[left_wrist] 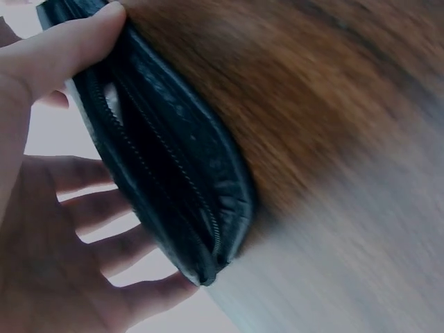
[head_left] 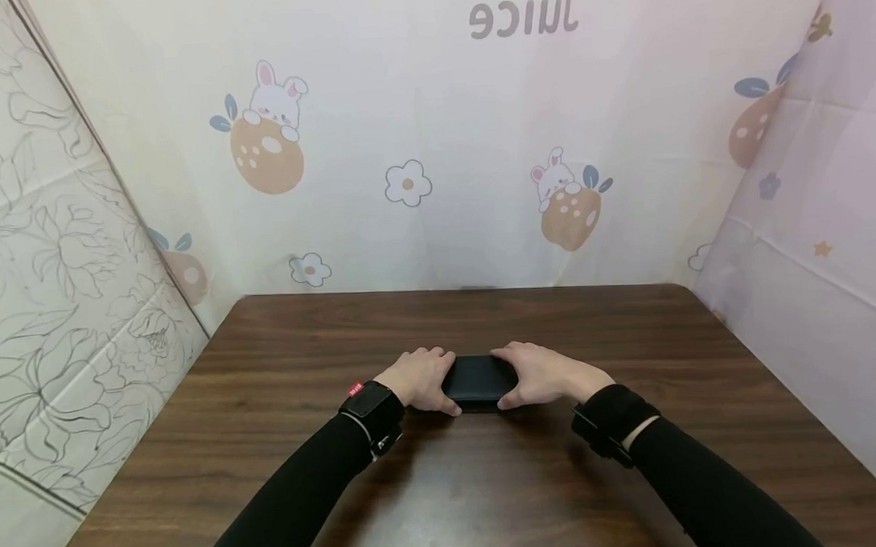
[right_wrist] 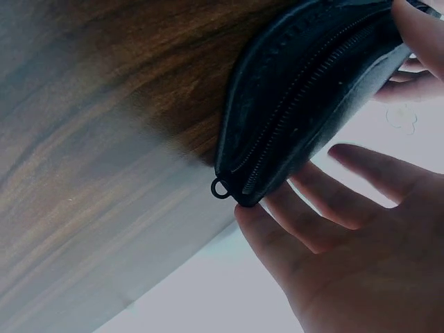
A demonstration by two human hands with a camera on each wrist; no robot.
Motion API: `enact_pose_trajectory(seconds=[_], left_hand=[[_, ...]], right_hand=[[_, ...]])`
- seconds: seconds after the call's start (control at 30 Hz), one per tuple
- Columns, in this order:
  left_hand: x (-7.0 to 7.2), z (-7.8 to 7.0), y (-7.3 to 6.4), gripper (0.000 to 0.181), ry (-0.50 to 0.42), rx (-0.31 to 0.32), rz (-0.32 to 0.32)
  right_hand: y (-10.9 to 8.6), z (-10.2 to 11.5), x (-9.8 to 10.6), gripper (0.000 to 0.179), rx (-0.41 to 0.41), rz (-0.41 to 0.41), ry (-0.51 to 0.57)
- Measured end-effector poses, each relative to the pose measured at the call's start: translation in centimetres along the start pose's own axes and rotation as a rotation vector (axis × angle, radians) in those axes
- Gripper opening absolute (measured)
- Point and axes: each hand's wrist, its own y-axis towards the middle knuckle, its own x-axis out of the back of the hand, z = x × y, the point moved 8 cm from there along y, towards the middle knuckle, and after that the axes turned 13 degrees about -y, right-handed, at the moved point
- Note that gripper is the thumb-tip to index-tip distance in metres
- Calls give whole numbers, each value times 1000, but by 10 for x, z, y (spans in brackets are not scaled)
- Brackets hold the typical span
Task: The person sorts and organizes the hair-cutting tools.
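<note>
Left hand (head_left: 422, 380) and right hand (head_left: 548, 374), thumbs moderately parted from fingers, grip opposite ends of a flat, black, leather-like pouch (head_left: 479, 378), low on or just above a dark-brown wood-grain table (head_left: 481, 481). Wrist views show its parted zipper (left_wrist: 177, 165), unseen from the head; only the right reveals a small black ring (right_wrist: 214, 189).

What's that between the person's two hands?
A black zippered pouch, seen in the head view between the left hand and right hand.
</note>
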Motion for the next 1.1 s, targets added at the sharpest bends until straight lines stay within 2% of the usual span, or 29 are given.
enact_pose_trajectory(seconds=[0.2,0.47,0.57,0.7,0.83,1.1], left_hand=[[2,-3,-1,89,-5,7,8],[6,-4,0,88,-39,1,6],[6,-3,0,88,-49,3,12],[4,-3,-1,89,-52,3,24],[3,-3,-2,90,-53,2,30],[1,-3,-1,90,-55,4,35]], right_hand=[[-1,-2,-2,90,6,0,5],[-4,-17,2,97,-8,45,87],[-7,-26,3,90,-27,50,136],[-11,-36,6,68,-35,13,190],[-11,-43,7,55,-29,-23,186],[-9,-54,2,45,-16,-64,161]])
